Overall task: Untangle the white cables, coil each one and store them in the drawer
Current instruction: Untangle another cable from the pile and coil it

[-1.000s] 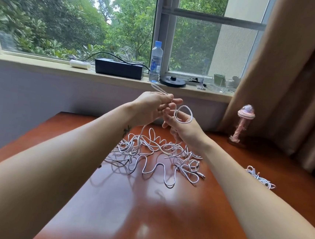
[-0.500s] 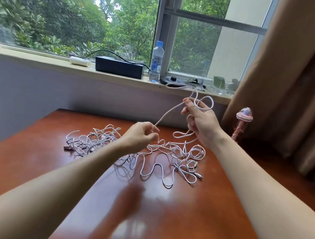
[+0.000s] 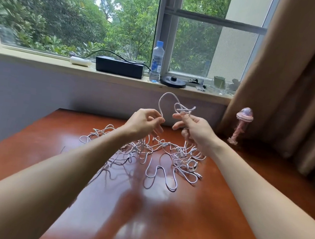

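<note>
White cable (image 3: 162,100): raised in an arc above the tangle (image 3: 145,153).
Left hand (image 3: 144,123): pinches the strand.
Right hand (image 3: 196,131): grips small loops.
Coiling: feed slack gently and keep the loops equal.

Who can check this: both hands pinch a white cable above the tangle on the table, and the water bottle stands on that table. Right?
No: the head view shows the water bottle on the windowsill, not the table. The left hand and right hand pinch the white cable above the tangle.
</note>
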`<state>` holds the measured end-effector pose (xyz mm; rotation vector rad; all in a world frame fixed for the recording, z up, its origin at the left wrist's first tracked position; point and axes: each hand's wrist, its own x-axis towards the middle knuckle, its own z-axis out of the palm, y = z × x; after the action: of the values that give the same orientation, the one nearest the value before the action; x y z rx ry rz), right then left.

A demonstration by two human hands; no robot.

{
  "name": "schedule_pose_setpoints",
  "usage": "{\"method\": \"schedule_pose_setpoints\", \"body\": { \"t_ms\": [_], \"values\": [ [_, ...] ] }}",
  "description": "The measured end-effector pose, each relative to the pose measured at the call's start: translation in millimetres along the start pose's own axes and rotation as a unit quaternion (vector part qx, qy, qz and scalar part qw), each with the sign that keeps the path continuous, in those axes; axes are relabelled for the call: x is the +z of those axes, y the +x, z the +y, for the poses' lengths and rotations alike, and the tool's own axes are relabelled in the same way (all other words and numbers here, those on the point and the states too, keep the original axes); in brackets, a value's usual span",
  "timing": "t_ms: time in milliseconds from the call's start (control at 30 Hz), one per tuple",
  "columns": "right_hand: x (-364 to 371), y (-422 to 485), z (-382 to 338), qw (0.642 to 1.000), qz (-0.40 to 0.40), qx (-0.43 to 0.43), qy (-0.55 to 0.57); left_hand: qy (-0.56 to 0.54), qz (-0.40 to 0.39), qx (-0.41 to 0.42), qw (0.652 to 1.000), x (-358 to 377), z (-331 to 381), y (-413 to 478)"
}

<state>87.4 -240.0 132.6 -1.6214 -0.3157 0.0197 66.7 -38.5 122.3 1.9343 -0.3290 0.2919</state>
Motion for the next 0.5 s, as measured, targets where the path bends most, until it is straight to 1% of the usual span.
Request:
{"method": "schedule_pose_setpoints", "body": {
  "t_ms": [67,133,233,300,367,433,500],
  "values": [
    [11.5,-2.5,3.4,0.999,-0.03,0.015,-0.018,0.005,-0.005,-0.002,1.0,-1.1,1.7,2.0],
    [21.8,-2.8,5.9,0.999,-0.039,0.022,-0.028,0.025,-0.011,0.0,1.0,-2.2,1.0,1.3],
    [33.3,1.2,10.7,0.999,-0.033,0.012,-0.024,0.053,-0.019,0.011,0.998,-4.6,-4.3,-0.4],
    [40.0,-0.3,10.6,0.999,-0.035,0.004,-0.019,0.047,-0.024,0.007,0.999,-7.0,-8.4,-2.1],
    [45.6,-5.0,6.6,0.999,-0.037,-0.006,0.011,0.048,-0.023,0.004,0.999,-9.9,-11.4,-3.9],
    [48.1,-4.6,4.1,0.999,-0.018,-0.02,0.04,0.062,-0.03,-0.003,0.998,-12.7,-15.0,-7.8],
    [47.6,3.4,7.5,1.0,0.001,-0.024,0.012,0.08,-0.036,-0.014,0.996,-14.5,-20.8,-13.4]
  ]
}}
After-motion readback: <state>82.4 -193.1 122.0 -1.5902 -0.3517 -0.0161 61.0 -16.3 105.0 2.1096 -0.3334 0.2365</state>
